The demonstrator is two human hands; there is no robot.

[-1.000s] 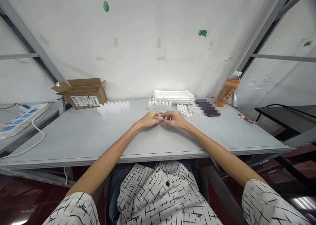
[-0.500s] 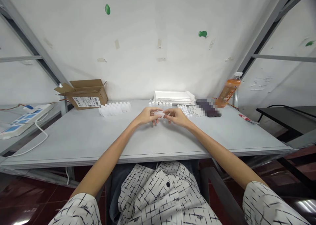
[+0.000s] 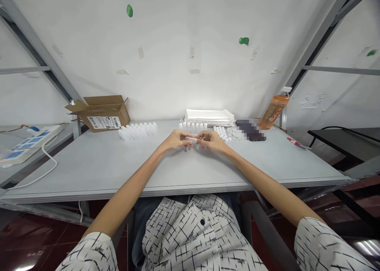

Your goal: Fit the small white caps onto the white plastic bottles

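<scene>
Over the middle of the grey table [image 3: 190, 172], my left hand [image 3: 175, 140] pinches the left end of a small clear tube-like piece [image 3: 190, 138]. The fingers of my right hand [image 3: 211, 140] close on its right end, where a small whitish part shows, too small to make out. Just behind my hands stands a row of small white-capped bottles [image 3: 192, 125]. A cluster of small white pieces [image 3: 220, 132] lies behind my right hand, with a white cord [image 3: 236, 134] beside it. To the left are several translucent white bottles [image 3: 138, 131] in rows.
An open cardboard box [image 3: 103, 118] sits at the back left. White flat packs [image 3: 209, 116] are stacked against the wall. At the back right are a dark, partly blurred object [image 3: 257, 134] and an orange drink bottle [image 3: 274, 110]. A power strip [image 3: 26, 146] lies far left.
The clear piece between my hands has turned slightly and now shows more plainly. My left fingers have curled in closer around it; both hands stay in nearly the same place.
</scene>
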